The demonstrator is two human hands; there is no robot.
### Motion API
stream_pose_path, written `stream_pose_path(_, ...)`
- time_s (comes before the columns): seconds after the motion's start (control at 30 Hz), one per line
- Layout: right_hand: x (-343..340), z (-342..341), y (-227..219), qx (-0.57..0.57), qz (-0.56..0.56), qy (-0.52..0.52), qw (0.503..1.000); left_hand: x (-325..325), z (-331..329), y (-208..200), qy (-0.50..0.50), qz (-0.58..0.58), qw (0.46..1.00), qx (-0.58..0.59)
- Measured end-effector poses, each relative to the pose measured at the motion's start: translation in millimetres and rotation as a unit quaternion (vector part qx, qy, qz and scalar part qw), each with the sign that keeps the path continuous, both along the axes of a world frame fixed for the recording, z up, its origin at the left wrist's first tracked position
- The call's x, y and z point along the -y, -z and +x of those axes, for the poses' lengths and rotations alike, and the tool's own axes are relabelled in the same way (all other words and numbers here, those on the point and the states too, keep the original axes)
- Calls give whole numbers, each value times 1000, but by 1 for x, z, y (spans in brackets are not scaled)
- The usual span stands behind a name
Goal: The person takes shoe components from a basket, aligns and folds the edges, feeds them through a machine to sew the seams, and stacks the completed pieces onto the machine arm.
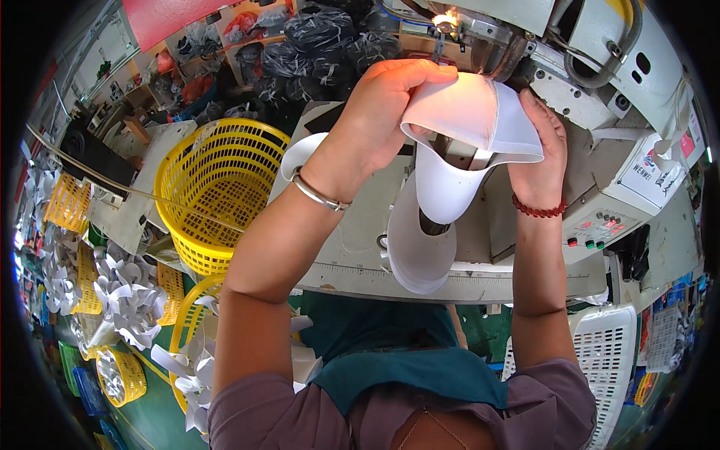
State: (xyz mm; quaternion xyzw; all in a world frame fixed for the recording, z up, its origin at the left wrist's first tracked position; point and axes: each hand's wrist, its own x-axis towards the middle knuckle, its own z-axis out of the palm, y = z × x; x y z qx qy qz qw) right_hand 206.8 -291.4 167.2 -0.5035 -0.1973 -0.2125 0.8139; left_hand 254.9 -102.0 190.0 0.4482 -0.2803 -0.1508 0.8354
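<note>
Beneath the machine head (491, 45), both my hands hold a white shoe upper (457, 112) with a curved edge and a seam down its middle. My left hand (382, 112) grips its left side, thumb along the top edge. On the other side, my right hand (541, 142) has its fingers closed around the edge. A lit lamp (446, 21) throws a warm glow on the piece. A metal post (461, 154) shows in the upper's opening. Below hangs another white curved piece (420, 255); whether it joins the held one I cannot tell.
A large yellow basket (221, 135) stands left of the worktable (337, 274). More white pieces (195, 367) fill a yellow basket at lower left. At right are a control box (630, 187) with buttons and a white basket (607, 360). Black bags (319, 37) lie behind.
</note>
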Motion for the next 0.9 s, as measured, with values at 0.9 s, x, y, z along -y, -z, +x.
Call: stream_pose_path(0.9, -3, 2, -3, -44, 3, 5, 999, -1, 6, 2, 74, 6, 997, -26)
